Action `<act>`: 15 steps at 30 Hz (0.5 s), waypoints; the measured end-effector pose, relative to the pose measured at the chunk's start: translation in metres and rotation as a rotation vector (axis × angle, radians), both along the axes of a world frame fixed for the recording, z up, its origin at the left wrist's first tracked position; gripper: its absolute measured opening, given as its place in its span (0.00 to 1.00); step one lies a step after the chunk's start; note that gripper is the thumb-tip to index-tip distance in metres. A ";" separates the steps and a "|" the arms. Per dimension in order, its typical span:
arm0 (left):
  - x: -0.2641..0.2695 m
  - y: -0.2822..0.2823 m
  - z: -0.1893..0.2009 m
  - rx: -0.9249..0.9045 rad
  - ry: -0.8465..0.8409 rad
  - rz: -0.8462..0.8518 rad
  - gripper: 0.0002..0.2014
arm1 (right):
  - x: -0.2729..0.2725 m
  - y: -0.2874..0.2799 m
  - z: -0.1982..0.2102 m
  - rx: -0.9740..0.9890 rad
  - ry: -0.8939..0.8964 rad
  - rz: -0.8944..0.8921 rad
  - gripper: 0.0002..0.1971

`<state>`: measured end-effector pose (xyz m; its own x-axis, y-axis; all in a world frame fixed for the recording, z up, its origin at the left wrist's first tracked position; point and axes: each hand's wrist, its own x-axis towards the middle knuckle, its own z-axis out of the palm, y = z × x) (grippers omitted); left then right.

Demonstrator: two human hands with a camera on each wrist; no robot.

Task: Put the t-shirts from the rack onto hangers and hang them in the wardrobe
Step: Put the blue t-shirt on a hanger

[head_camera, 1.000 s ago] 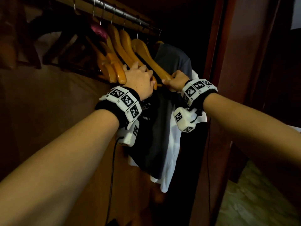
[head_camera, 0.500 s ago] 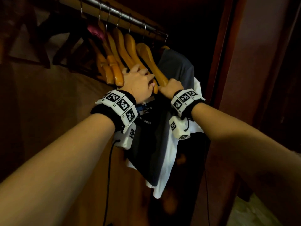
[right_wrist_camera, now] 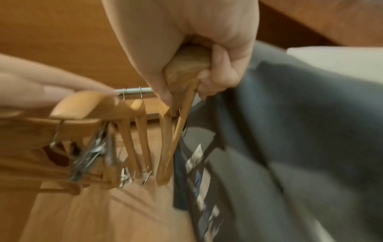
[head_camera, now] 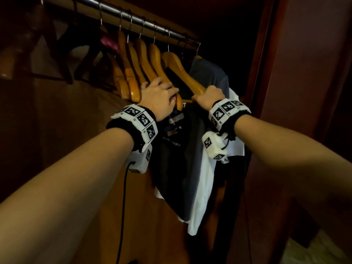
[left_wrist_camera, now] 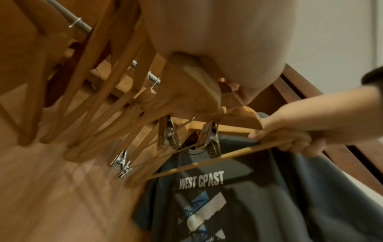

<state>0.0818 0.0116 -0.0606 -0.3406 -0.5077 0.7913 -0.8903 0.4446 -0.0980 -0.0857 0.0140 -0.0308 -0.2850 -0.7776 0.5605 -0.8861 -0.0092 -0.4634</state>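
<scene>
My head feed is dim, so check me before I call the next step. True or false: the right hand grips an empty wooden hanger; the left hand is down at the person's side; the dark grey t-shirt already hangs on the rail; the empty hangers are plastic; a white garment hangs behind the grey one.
1. The right hand grips the end of an empty wooden hanger. True.
2. The left hand is down at the side. False: it rests on the bunched hangers.
3. The dark grey t-shirt hangs on the rail. True.
4. The empty hangers are plastic. False: wooden.
5. A white garment hangs behind it. True.
</scene>
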 end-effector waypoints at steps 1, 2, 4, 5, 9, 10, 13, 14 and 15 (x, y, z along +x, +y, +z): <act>0.001 0.000 0.000 -0.001 -0.002 0.000 0.20 | -0.001 0.001 0.003 -0.006 0.014 -0.006 0.22; 0.000 0.000 0.000 -0.001 -0.006 0.002 0.20 | -0.002 0.003 0.006 -0.011 0.025 -0.011 0.21; 0.000 0.000 -0.001 -0.003 -0.006 0.007 0.20 | -0.003 0.005 0.011 -0.021 0.030 -0.023 0.21; 0.000 0.000 -0.001 -0.008 -0.005 0.008 0.21 | -0.004 0.006 0.014 -0.029 0.026 -0.025 0.20; -0.003 -0.004 -0.002 -0.020 -0.012 0.001 0.21 | -0.009 0.013 0.021 -0.070 -0.020 -0.014 0.19; -0.004 -0.005 -0.003 -0.023 -0.011 -0.007 0.21 | -0.011 0.017 0.023 -0.079 -0.031 -0.014 0.22; -0.009 -0.007 -0.004 -0.028 0.009 -0.029 0.20 | -0.024 0.032 0.023 -0.088 -0.054 -0.028 0.28; -0.011 -0.007 -0.004 -0.035 0.016 -0.034 0.20 | -0.030 0.038 0.022 -0.089 -0.059 -0.030 0.28; -0.013 -0.007 -0.004 -0.039 0.019 -0.039 0.20 | -0.035 0.044 0.020 -0.097 -0.062 -0.031 0.27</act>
